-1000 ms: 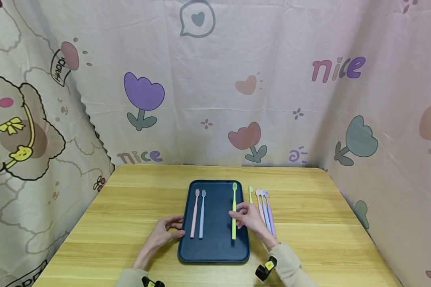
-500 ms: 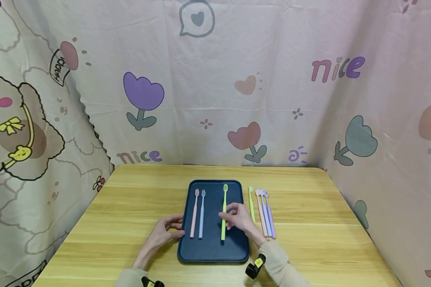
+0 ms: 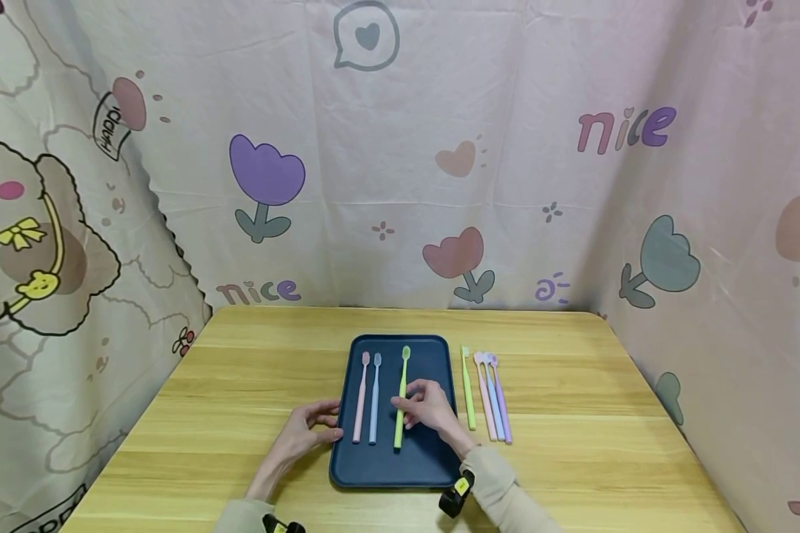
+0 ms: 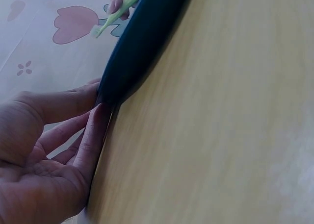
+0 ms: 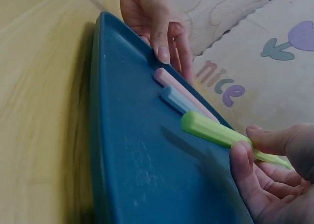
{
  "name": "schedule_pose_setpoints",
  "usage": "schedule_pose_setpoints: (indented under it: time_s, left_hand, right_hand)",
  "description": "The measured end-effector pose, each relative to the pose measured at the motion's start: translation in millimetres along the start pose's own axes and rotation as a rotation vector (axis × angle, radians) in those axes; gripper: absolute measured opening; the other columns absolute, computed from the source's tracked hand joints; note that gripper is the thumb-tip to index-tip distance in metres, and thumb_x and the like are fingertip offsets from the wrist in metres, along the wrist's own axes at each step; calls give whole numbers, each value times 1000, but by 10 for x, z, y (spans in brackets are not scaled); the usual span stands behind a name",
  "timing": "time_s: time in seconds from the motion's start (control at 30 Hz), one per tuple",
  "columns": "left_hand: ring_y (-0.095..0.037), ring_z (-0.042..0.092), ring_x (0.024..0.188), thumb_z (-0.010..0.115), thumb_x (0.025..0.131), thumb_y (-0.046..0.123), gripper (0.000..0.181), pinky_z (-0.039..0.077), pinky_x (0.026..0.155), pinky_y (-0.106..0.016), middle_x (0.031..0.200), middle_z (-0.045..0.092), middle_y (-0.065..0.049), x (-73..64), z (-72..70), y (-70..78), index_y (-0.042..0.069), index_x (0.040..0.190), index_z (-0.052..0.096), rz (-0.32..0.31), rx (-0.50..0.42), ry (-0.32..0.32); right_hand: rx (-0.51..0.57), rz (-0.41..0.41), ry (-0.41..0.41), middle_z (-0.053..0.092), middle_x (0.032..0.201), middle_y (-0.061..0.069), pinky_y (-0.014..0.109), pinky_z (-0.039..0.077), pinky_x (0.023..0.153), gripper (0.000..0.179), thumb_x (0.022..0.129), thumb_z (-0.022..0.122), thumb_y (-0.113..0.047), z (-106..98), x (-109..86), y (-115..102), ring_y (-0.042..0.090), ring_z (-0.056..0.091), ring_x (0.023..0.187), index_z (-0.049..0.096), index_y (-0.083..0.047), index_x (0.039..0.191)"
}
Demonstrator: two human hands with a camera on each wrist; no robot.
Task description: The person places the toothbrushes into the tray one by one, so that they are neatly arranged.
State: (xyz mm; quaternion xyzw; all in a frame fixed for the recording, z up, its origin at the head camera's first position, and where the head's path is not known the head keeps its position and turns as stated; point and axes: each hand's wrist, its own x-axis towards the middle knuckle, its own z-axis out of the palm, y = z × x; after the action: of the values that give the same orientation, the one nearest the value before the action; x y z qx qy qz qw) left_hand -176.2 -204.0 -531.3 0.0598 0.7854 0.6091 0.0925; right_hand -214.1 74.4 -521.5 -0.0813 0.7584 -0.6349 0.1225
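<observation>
My right hand (image 3: 430, 407) pinches a lime-green toothbrush (image 3: 400, 414) between thumb and fingers, bristle end pointing away. It is over the middle of the dark blue tray (image 3: 400, 474), and in the right wrist view the green handle (image 5: 211, 131) hangs above the tray floor, casting a shadow. On the tray's left side lie a pink toothbrush (image 3: 360, 403) and a blue toothbrush (image 3: 375, 403), side by side. My left hand (image 3: 307, 429) touches the tray's left edge, its thumb and fingertips spaced along the rim. The left wrist view shows these fingers (image 4: 91, 140) against the tray's outer side.
Right of the tray on the wooden table (image 3: 573, 414) lie another lime-green toothbrush (image 3: 468, 392), a pink one (image 3: 486, 400), a blue one (image 3: 495, 400) and a purple one (image 3: 502, 403). A patterned cloth (image 3: 373, 259) hangs behind the table and along both sides.
My right hand has carried the green toothbrush leftward from the tray's right side to near the blue one, uncovering the toothbrushes on the table. The left hand and tray have stayed put.
</observation>
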Motion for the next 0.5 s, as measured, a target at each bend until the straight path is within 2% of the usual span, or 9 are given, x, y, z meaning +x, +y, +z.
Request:
schedule_pose_setpoints:
  time_s: [0.33, 0.5]
  left_hand:
    - [-18, 64, 96, 77, 83, -2, 62, 52, 77, -19, 128, 61, -31, 0, -1, -4, -13, 138, 51, 2, -2, -1]
    - [-18, 64, 96, 77, 82, -2, 62, 52, 78, -19, 127, 61, -31, -3, -2, -1, -14, 137, 51, 1, -4, 0]
  right_hand:
    - [-39, -4, 25, 73, 71, 11, 31, 58, 55, 32, 89, 77, -19, 90, 65, 27, 7, 63, 50, 62, 4, 105]
    - [-49, -17, 35, 73, 71, 17, 31, 58, 54, 32, 87, 78, -17, 136, 84, 42, 8, 63, 49, 63, 5, 104]
